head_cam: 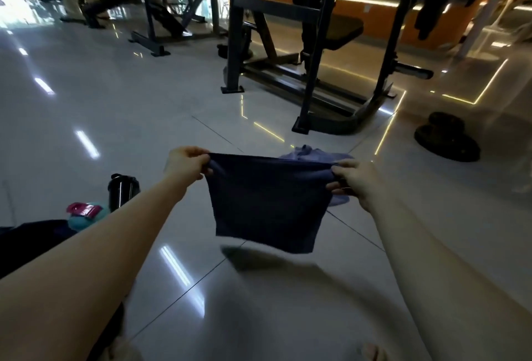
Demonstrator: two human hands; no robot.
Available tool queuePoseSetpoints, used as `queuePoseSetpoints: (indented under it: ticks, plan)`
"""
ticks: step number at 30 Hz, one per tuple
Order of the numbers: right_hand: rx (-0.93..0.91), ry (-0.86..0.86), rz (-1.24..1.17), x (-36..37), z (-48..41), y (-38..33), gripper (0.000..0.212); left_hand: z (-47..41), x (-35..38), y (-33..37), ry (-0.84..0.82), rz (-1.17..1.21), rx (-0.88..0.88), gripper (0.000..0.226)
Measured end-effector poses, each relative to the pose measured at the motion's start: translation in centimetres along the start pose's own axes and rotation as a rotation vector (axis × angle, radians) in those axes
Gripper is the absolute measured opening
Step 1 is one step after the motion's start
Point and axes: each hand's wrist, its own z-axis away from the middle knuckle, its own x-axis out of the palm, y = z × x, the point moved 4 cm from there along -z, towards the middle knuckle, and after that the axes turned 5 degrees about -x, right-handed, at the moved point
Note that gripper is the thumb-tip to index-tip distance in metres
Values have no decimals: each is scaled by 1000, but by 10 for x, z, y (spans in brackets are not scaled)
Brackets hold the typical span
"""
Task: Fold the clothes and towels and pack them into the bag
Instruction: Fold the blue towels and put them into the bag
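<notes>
Evidently the folding step is in hand: the navy cloth [264,205] hangs at mid-frame, clear of the floor [115,101], stretched flat by its top corners. The left hand [186,163] pinches one corner and the right hand [354,182] the other, each grip closed tight on fabric. Next, I judge, it wants halving evenly, corner to corner. A lilac garment [311,154] lies crumpled on the floor just behind, seemingly not yet folded.

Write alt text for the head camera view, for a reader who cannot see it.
A person's left hand and right hand pinch the top corners of a dark blue cloth, holding it spread above a glossy tiled floor. A crumpled lilac garment lies behind it, a black bottle stands at left, gym frames beyond.
</notes>
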Motion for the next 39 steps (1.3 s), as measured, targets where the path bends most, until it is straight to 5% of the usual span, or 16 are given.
queuePoseSetpoints:
  ticks: [5, 9, 15, 20, 39]
  plan:
    - [-115, 48, -135, 10, -18, 12, 19, -7, -3, -15, 37, 182, 20, 19]
    - [67, -62, -88, 18, -2, 53, 11, 9, -6, -65, 2, 151, -100, 16]
    - [406, -437, 325, 22, 39, 146, 14, 52, -5, -186, -396, -241, -406, 22]
    - [479, -634, 496, 21, 54, 164, 19, 71, -10, -212, -711, -503, -492, 17]
    - [585, -768, 533, 1, 67, 178, 26, 67, -1, -203, -661, -536, -485, 13]
